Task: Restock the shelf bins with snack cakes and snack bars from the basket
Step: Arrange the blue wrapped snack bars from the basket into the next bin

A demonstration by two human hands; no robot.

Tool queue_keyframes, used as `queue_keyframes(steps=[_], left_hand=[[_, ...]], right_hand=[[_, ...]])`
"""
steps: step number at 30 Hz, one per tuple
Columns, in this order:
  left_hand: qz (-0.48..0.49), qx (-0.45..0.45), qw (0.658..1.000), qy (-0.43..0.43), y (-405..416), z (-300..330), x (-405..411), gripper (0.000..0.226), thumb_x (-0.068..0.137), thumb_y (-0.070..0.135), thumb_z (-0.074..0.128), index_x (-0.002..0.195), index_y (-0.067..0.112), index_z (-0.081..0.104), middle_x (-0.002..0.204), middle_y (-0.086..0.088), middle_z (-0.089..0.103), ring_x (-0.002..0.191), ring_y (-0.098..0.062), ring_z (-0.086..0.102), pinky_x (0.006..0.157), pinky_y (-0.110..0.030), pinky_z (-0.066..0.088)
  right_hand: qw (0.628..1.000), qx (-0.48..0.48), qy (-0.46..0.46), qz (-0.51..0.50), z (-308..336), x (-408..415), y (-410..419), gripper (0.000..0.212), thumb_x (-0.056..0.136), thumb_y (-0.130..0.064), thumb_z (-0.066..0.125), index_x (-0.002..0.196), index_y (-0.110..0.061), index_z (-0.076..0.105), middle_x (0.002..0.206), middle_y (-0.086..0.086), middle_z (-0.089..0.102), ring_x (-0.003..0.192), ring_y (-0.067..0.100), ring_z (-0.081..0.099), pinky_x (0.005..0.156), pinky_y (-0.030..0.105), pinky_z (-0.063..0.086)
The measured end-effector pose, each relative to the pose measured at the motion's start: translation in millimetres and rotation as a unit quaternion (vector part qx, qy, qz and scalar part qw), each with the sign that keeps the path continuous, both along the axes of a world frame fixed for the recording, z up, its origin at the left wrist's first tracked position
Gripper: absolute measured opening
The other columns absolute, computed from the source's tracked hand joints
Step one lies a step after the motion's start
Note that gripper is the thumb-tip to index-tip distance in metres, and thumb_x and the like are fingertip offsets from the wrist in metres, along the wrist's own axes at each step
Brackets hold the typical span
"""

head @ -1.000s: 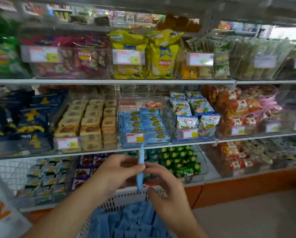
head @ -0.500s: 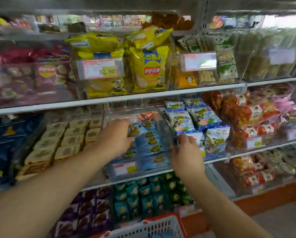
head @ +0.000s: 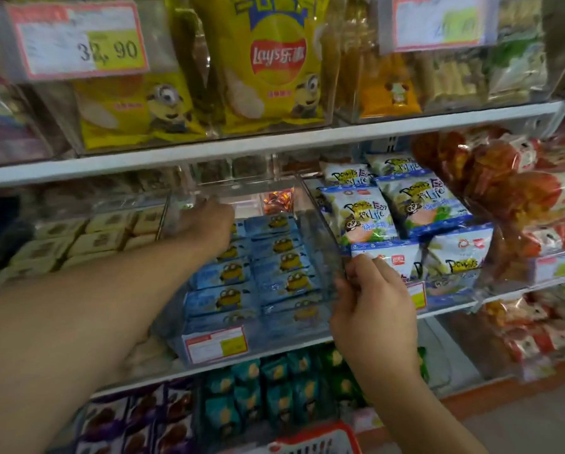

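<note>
Head view: the left hand (head: 206, 226) reaches deep into a clear plastic bin (head: 320, 237) on the middle shelf (head: 274, 142), knuckles up, its fingers curled down toward the far end of the left row of packets; what they grip is hidden, so whether they hold anything cannot be told. The forearm runs in from 8 o'clock, stretched nearly straight. The right hand (head: 373, 309) pinches the bin's front right corner, thumb on the inner face and fingers wrapped over the outer wall, with the wrist coming up from 5 o'clock.

Inside the bin lie flat, glossy blue snack cakes (head: 274, 273), each printed with a yellow cartoon figure, overlapped in two rows from front to back. A red-bordered price tag (head: 215, 344) sits on the bin's front face.

At 3 o'clock of the bin stand puffy white-and-blue pouches (head: 405, 204); at 9 o'clock, blocky tan bars (head: 94, 240) in clear wrap. At 12 o'clock, on the shelf above, shiny yellow chip bags (head: 274, 60) stand upright in another clear bin. At 6 o'clock the red and white rim of the basket (head: 314, 437) shows at the frame's bottom edge.
</note>
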State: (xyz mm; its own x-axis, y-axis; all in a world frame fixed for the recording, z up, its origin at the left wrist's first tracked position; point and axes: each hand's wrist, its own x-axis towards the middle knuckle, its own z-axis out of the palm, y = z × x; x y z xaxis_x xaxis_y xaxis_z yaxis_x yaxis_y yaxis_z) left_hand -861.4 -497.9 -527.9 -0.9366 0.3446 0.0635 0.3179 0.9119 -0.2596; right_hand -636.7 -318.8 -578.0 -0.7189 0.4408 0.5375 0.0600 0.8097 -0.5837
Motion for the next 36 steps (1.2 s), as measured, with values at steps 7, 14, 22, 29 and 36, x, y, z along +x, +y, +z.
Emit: queue_keyframes(steps=[7,14,22,29,36], left_hand=[[0.009,0.037,0.999,-0.025,8,-12,-9,0.031,0.089,-0.004,0.056,0.118,0.003,0.063,0.117,-0.018,0.056,0.108,-0.038,0.062,0.08,-0.041,0.054],[-0.018,0.057,0.994,-0.091,10,-9,6,0.052,0.091,0.013,0.058,0.142,0.022,0.053,0.122,-0.013,0.054,0.106,-0.033,0.059,0.078,-0.036,0.053],[-0.009,0.088,0.983,-0.161,2,-2,30,0.057,0.094,0.016,0.05,0.15,0.022,0.042,0.138,-0.011,0.043,0.115,-0.029,0.054,0.094,-0.039,0.052],[-0.083,0.224,0.963,-0.124,-28,26,115,0.052,0.096,0.011,0.053,0.147,0.016,0.051,0.152,-0.006,0.044,0.133,-0.026,0.049,0.109,-0.036,0.045],[-0.171,0.32,0.931,-0.035,-109,16,243,0.044,0.105,0.016,0.048,0.149,0.023,0.049,0.149,0.01,0.041,0.137,-0.012,0.04,0.109,-0.026,0.036]], right_hand=[[1.0,-0.012,0.018,0.013,-3,0,2,0.017,0.092,-0.008,0.065,0.088,-0.02,0.052,0.085,-0.006,0.052,0.078,0.017,0.045,0.064,0.031,0.032],[1.0,-0.007,0.024,0.014,-3,-1,1,0.026,0.092,-0.007,0.065,0.086,-0.024,0.045,0.083,-0.007,0.047,0.077,0.016,0.042,0.062,0.03,0.029],[1.0,-0.003,0.023,0.004,-3,-2,-1,0.024,0.091,-0.005,0.065,0.085,-0.021,0.047,0.082,-0.007,0.047,0.077,0.018,0.044,0.063,0.03,0.032],[1.0,0.003,-0.028,0.009,11,8,-6,0.012,0.096,-0.011,0.062,0.092,-0.018,0.053,0.087,-0.004,0.05,0.08,0.021,0.048,0.062,0.031,0.035],[0.995,-0.009,-0.104,0.012,35,55,-39,0.04,0.095,-0.013,0.063,0.13,-0.004,0.047,0.131,0.014,0.044,0.097,0.025,0.042,0.076,0.036,0.04]])
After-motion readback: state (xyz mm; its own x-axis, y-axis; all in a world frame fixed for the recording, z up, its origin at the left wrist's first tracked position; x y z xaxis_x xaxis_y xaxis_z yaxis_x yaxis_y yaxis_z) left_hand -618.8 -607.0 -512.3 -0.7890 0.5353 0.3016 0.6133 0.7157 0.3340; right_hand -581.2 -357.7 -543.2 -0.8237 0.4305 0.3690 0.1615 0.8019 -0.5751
